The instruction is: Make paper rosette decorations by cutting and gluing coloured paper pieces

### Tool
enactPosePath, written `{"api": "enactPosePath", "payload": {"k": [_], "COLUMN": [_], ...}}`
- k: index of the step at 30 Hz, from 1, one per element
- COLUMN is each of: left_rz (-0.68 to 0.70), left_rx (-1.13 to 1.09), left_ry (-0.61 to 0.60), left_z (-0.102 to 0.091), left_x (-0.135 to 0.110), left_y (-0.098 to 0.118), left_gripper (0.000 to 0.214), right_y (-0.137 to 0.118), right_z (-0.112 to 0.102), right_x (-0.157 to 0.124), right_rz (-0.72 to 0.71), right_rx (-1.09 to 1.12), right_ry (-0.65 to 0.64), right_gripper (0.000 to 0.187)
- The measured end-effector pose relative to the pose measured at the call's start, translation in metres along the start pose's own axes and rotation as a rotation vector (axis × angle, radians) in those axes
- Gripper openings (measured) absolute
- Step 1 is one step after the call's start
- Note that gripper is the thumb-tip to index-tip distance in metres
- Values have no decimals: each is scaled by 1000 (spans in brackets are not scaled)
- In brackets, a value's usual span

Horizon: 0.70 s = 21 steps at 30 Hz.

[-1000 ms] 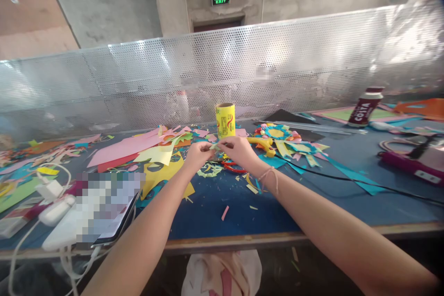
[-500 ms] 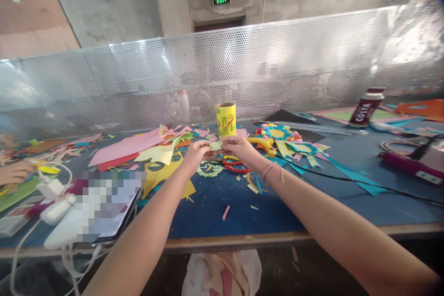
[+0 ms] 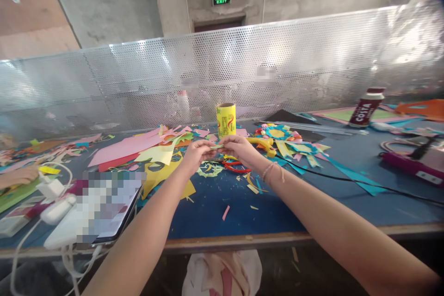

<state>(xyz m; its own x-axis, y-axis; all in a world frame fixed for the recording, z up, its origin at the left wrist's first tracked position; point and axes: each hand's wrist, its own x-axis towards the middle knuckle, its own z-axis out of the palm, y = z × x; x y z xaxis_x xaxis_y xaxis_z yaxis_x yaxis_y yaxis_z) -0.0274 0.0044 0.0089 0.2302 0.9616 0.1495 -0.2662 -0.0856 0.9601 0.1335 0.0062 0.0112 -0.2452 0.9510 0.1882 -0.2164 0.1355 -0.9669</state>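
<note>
My left hand and my right hand meet above the blue table, fingers pinched on the two ends of a small pale green paper piece. Under them lie a green paper cutout and red-handled scissors. A yellow roll stands upright just behind my hands. A colourful paper flower and a yellow glue gun lie to the right of my right hand.
Pink, yellow and red paper sheets lie at the left. A tablet, charger and white cables lie front left. Another person's hand rests at the far left. A dark bottle stands at the right; a black cable crosses the table. A perforated metal screen backs it.
The paper piece between my fingers has turned from facing me to nearly flat and edge-on. The other person's hand came into view at the far left.
</note>
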Motion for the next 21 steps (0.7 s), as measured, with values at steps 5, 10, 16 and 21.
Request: {"api": "enactPosePath", "payload": {"k": [5, 10, 16, 21], "left_rz": [7, 55, 69, 66], "left_rx": [13, 72, 111, 139], "left_ry": [1, 15, 38, 52], "left_z": [1, 1, 0, -1], "left_x": [0, 1, 3, 4], "left_y": [0, -3, -5, -6], "left_gripper": [7, 20, 25, 24], "right_y": [1, 4, 6, 7], "right_z": [2, 1, -1, 0], "right_x": [1, 3, 5, 4], "right_rz": [-55, -134, -131, -161], "right_rx": [-111, -219, -252, -312], "right_ry": [-3, 23, 44, 38], "right_gripper": [4, 11, 14, 11]}}
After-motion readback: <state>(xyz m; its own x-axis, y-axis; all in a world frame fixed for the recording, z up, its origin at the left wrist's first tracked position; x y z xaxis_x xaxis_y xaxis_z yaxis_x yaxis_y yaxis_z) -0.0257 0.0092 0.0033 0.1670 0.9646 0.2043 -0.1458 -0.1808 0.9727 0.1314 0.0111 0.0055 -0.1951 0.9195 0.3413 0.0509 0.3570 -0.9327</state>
